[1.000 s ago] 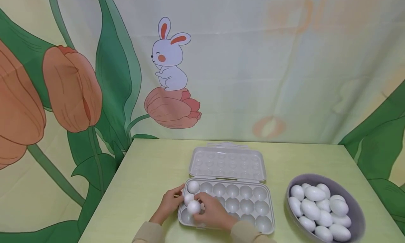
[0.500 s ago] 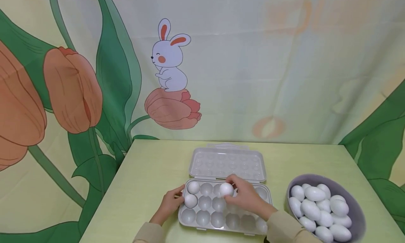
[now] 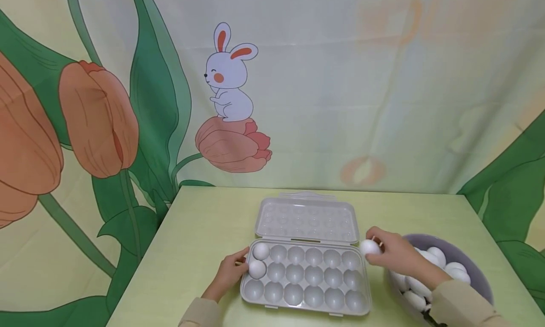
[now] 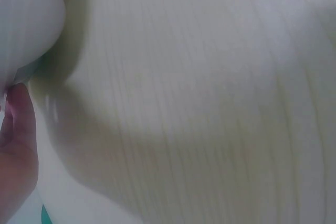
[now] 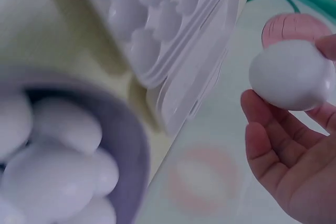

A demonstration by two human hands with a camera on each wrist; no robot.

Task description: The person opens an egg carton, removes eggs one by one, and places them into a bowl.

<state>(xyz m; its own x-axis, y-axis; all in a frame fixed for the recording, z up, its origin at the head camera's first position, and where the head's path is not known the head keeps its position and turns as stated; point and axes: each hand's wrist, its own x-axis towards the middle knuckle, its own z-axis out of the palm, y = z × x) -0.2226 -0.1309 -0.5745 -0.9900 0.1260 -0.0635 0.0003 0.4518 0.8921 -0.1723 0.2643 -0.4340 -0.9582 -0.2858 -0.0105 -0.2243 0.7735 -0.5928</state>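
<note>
A grey plastic egg carton (image 3: 314, 313) lies with its lid (image 3: 306, 218) folded back. Two white eggs, one at the back (image 3: 260, 251) and one in the middle (image 3: 257, 269), sit in its leftmost column; the other pockets hold none. At the carton's left side my left hand (image 3: 230, 276) grips the rim, its fingers partly hidden by the carton. In my right hand (image 3: 400, 255) a white egg (image 3: 369, 248) is pinched between thumb and fingers, raised between the carton and the bowl. The right wrist view shows this egg (image 5: 286, 74) at the fingertips.
A grey-purple bowl (image 3: 483, 282) heaped with white eggs (image 3: 436, 256) stands at the right, partly covered by my right forearm. Behind the pale yellow table (image 3: 204, 223) hangs a printed curtain (image 3: 306, 104) with tulips and a rabbit.
My right hand has lifted the egg from above the carton's front left and carried it rightward across the carton to beside the bowl. My left hand stays at the carton's rim.
</note>
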